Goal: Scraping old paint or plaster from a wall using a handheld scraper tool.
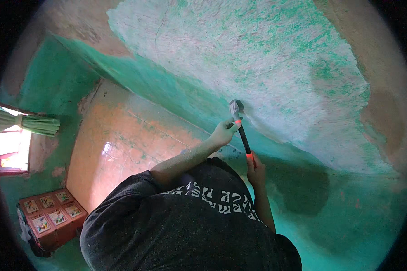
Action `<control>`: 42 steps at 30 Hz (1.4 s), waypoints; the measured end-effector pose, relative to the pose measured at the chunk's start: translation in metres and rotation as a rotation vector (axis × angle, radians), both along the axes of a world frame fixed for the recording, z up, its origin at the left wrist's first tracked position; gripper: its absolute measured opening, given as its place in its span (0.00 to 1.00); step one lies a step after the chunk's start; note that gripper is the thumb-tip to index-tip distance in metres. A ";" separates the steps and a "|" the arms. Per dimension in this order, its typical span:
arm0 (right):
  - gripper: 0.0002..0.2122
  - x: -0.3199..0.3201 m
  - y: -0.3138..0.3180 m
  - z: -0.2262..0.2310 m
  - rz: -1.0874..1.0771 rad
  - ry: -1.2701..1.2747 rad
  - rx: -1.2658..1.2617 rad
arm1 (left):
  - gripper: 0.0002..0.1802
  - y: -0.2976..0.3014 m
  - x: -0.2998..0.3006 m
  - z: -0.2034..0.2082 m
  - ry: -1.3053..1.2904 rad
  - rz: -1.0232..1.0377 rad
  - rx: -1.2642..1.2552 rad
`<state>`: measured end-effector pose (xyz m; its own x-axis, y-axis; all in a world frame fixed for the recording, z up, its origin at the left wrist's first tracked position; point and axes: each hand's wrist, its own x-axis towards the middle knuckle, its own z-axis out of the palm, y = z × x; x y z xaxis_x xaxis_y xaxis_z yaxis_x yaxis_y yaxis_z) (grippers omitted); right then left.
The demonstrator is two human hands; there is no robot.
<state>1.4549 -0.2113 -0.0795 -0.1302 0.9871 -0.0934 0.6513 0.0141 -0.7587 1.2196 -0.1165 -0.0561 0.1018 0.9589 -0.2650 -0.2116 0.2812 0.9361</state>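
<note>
I hold a long-handled scraper (pixel 243 137) in both hands. Its black handle carries glowing-looking red-orange bands, and its grey head (pixel 234 107) lies at the wall, on the lower border of a large pale worn patch (pixel 239 49). Close below the head, the fingers of my left hand (pixel 225 132) are closed round the upper handle. Lower down, my right hand (pixel 257 170) grips the handle's end. Green paint remains in flecks across the pale patch, and bare brownish plaster (pixel 377 77) borders it.
Smooth green wall (pixel 352 203) continues below the patch, with a dark shadow on it. A shiny orange-tan surface (pixel 117 144) stretches to the left. Beyond it are a bright window (pixel 13 147) with a tied green curtain (pixel 38 125) and a reddish-brown chest (pixel 54 217) with picture panels.
</note>
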 end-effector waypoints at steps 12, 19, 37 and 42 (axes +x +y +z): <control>0.24 -0.015 0.001 -0.003 0.004 -0.084 0.143 | 0.22 -0.004 -0.004 0.013 0.002 0.056 -0.041; 0.24 -0.014 -0.001 -0.002 -0.013 -0.040 0.131 | 0.23 -0.003 -0.008 0.021 0.006 0.007 -0.054; 0.24 -0.018 -0.007 -0.017 -0.024 -0.064 0.279 | 0.25 -0.008 0.002 0.020 0.081 0.032 -0.061; 0.23 -0.025 -0.001 -0.012 0.001 -0.035 0.241 | 0.24 -0.007 -0.001 -0.001 0.040 0.156 0.037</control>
